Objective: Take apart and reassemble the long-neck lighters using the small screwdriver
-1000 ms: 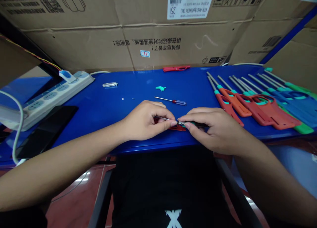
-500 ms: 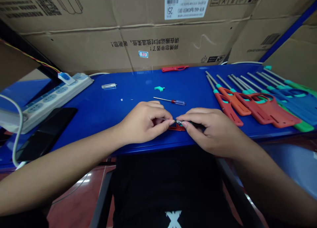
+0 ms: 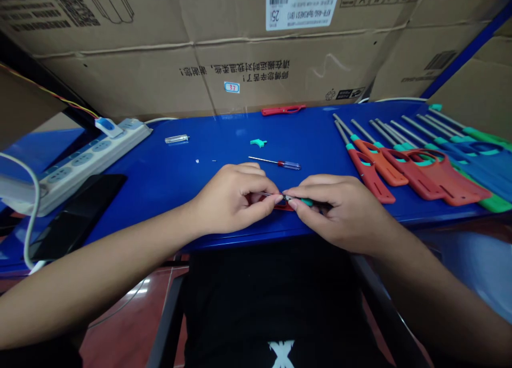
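Near the front edge of the table, my left hand (image 3: pixel 240 200) is closed, thumb and forefinger pinching a thin metal rod (image 3: pixel 262 193). My right hand (image 3: pixel 344 208) pinches a small lighter part, whose green piece (image 3: pixel 306 201) shows between the fingers. Both sets of fingertips almost meet at a small dark and silvery bit. Just beneath them lies a red lighter shell half (image 3: pixel 283 207), mostly covered by the hands. Beyond the hands lie a screwdriver (image 3: pixel 280 164) with a clear and red handle and a green lighter trigger (image 3: pixel 258 143).
Several long-nosed lighters (image 3: pixel 372 176) are lined up at the right. A red shell half (image 3: pixel 283 110) rests by the cardboard (image 3: pixel 240 64). At the left are a clear fuel tank (image 3: pixel 176 139), tiny parts (image 3: pixel 197 161), a power strip (image 3: pixel 96 152) and a black phone (image 3: pixel 80 216).
My right thumb and fingers have shifted slightly, and the green piece between them now shows more clearly. My left hand keeps its pinch in nearly the same place.
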### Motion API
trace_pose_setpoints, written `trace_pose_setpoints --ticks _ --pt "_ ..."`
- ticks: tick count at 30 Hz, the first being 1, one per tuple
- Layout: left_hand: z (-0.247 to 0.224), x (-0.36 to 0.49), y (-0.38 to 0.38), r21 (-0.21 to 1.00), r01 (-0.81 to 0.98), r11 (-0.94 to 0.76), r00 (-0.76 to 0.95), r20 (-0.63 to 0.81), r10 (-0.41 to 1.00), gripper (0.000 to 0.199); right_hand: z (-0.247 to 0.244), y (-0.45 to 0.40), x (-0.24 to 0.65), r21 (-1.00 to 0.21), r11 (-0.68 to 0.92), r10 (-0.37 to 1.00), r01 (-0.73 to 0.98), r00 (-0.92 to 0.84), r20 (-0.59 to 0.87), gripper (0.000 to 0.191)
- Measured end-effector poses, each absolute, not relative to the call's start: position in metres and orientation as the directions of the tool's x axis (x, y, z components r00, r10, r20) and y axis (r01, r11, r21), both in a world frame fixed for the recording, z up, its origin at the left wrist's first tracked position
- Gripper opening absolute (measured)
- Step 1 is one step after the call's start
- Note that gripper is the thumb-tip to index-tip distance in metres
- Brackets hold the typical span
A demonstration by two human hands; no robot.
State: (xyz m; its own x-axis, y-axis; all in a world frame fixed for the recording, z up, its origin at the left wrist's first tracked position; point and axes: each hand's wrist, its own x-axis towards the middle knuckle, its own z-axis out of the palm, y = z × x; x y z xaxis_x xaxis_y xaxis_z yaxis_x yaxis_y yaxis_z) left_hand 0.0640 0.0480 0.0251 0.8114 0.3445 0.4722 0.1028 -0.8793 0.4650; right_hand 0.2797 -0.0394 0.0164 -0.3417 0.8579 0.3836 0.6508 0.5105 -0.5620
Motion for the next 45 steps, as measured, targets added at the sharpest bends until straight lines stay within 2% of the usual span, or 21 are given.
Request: trace_pose_setpoints --ticks 7,12,21,28,37,45 --pt "0.026 0.066 0.048 0.504 0.113 -0.856 0.813 0.449 0.371 0.014 0.015 -0.04 0.283 -0.526 0.548 0.836 0.65 -0.407 0.368 0.023" --pt "0.027 0.066 0.048 0.515 0.116 -0.849 0.809 0.448 0.382 0.013 0.013 -0.04 0.282 -0.477 0.566 0.82 0.672 -0.402 0.408 0.024" --pt "0.028 0.064 0.048 0.542 0.129 -0.83 0.809 0.427 0.404 0.016 0.013 -0.042 0.282 -0.493 0.571 0.818 0.656 -0.405 0.409 0.024" --pt "0.025 0.061 0.057 0.588 0.104 -0.802 0.844 0.374 0.384 0.016 0.014 -0.044 0.288 -0.45 0.551 0.824 0.703 -0.372 0.427 0.022" --pt "0.027 0.06 0.056 0.592 0.107 -0.799 0.824 0.397 0.404 0.021 0.013 -0.048 0.292 -0.447 0.526 0.836 0.724 -0.342 0.43 0.023" --pt "0.026 0.061 0.053 0.538 0.126 -0.833 0.807 0.433 0.402 0.011 0.015 -0.048 0.29 -0.449 0.531 0.833 0.719 -0.348 0.43 0.023"
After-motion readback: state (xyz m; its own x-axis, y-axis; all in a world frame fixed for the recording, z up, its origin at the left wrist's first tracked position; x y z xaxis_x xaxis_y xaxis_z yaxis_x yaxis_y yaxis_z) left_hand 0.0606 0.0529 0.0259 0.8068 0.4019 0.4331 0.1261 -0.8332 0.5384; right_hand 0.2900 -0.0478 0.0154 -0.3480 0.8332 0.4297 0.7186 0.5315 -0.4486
